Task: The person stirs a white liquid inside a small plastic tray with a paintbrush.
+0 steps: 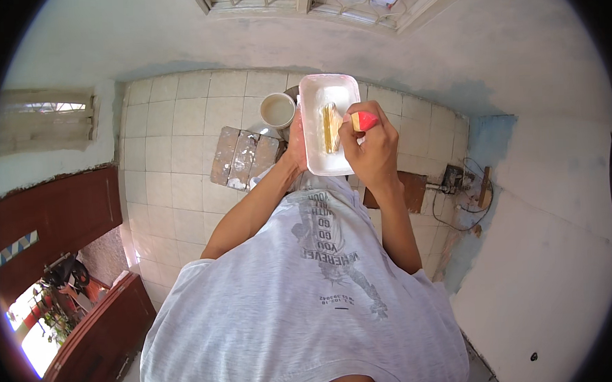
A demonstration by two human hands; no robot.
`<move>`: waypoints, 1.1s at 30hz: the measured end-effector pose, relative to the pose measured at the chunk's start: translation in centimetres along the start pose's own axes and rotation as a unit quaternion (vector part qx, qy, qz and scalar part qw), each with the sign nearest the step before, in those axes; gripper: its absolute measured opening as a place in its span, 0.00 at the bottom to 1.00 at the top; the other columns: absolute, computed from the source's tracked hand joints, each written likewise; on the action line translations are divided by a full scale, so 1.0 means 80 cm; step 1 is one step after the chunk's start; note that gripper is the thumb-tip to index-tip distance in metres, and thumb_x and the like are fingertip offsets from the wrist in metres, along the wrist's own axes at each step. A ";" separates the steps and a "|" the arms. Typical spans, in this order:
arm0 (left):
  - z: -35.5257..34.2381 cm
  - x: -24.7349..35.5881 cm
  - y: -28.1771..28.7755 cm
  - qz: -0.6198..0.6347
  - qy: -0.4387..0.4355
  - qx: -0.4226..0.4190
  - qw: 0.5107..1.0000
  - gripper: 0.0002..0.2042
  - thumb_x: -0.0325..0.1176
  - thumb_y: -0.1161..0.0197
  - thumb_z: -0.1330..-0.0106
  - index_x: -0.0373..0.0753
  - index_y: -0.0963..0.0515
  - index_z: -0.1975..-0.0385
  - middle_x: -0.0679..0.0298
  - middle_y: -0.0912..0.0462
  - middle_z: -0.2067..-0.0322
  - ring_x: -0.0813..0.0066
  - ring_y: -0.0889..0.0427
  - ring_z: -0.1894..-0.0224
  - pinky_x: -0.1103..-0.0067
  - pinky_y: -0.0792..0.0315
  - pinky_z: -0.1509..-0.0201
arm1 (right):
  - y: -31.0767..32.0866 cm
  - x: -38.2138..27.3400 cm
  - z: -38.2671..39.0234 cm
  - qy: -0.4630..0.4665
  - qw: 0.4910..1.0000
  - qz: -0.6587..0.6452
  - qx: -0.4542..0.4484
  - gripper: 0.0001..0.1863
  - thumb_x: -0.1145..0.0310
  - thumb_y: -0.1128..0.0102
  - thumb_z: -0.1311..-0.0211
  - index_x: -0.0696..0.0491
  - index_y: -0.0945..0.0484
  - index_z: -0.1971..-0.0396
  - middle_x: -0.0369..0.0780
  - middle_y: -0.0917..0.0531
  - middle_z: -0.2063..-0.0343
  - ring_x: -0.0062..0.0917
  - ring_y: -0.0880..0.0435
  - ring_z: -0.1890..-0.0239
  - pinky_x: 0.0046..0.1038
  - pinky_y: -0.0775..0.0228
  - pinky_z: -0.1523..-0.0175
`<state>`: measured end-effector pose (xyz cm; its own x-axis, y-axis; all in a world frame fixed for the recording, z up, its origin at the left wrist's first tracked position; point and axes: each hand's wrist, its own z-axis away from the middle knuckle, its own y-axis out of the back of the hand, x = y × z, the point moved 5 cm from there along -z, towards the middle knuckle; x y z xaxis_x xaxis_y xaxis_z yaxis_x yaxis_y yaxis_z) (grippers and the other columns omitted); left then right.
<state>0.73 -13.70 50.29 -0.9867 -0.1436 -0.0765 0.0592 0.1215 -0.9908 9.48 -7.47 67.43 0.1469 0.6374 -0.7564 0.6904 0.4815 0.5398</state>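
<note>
My left hand (295,145) grips the left side of a white rectangular paint tray (331,164), its fingers partly hidden behind the tray wall. White paint coats the inside of the tray. In my right hand (374,149) is a paintbrush (332,127), its red and yellow handle end sticking up between thumb and fingers. The brush's wide head lies down in the tray, over the paint. Both hands are out in front of my body, above the floor.
A round pail (277,111) of whitish liquid stands left of the tray. Near it is a paint-spattered wooden stool (244,158). Cables and a dark box (454,179) lie by the right wall (547,249). A brown door (97,330) is ajar at lower left. Barred windows (352,4) are ahead.
</note>
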 end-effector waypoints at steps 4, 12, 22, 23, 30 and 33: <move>0.024 0.033 0.017 -0.065 0.025 0.105 0.992 0.38 0.67 0.62 0.21 0.42 0.33 0.25 0.53 0.22 0.33 0.56 0.18 0.35 0.58 0.23 0.29 | 0.001 -0.009 0.008 -0.053 0.998 -0.025 0.008 0.04 0.80 0.35 0.34 0.59 0.22 0.64 0.43 0.17 0.66 0.31 0.15 0.74 0.32 0.23 0.68; 0.038 0.034 -0.006 -0.023 0.042 0.090 0.995 0.35 0.63 0.62 0.19 0.43 0.32 0.25 0.55 0.22 0.33 0.58 0.19 0.34 0.59 0.23 0.29 | -0.026 -0.029 -0.003 -0.051 0.992 -0.005 0.111 0.04 0.80 0.35 0.34 0.59 0.21 0.63 0.43 0.17 0.65 0.31 0.13 0.70 0.33 0.20 0.65; 0.058 0.060 0.033 -0.073 0.058 0.150 0.984 0.36 0.64 0.63 0.19 0.41 0.32 0.27 0.54 0.20 0.35 0.58 0.17 0.36 0.58 0.22 0.31 | -0.054 -0.027 0.014 -0.103 0.994 -0.013 -0.020 0.05 0.79 0.35 0.34 0.60 0.21 0.62 0.44 0.17 0.64 0.32 0.12 0.70 0.33 0.20 0.66; 0.058 0.064 0.038 -0.074 0.057 0.119 0.988 0.38 0.65 0.63 0.20 0.41 0.34 0.25 0.53 0.22 0.33 0.57 0.19 0.34 0.57 0.23 0.30 | -0.048 -0.028 0.015 -0.107 0.994 -0.013 -0.006 0.04 0.79 0.35 0.34 0.60 0.21 0.62 0.44 0.17 0.65 0.32 0.13 0.70 0.32 0.20 0.66; 0.046 0.053 -0.011 0.037 0.091 0.057 0.994 0.37 0.65 0.61 0.20 0.42 0.35 0.23 0.54 0.25 0.30 0.55 0.20 0.32 0.56 0.25 0.28 | -0.017 -0.028 -0.003 -0.077 0.991 0.023 0.105 0.04 0.80 0.36 0.34 0.60 0.21 0.62 0.43 0.17 0.66 0.30 0.14 0.71 0.31 0.21 0.65; 0.052 0.061 -0.001 -0.204 0.069 0.218 0.952 0.38 0.65 0.61 0.20 0.41 0.35 0.24 0.54 0.25 0.30 0.55 0.20 0.33 0.56 0.24 0.28 | -0.037 -0.027 -0.005 -0.037 0.995 0.049 0.074 0.04 0.79 0.36 0.33 0.59 0.21 0.62 0.43 0.18 0.66 0.29 0.15 0.73 0.32 0.22 0.67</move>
<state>-3.44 -18.50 49.51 -0.9498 0.0432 0.3098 -0.3055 -0.3406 -0.8892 6.86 -10.01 67.60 0.2669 0.6278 -0.7312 0.7658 0.3225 0.5563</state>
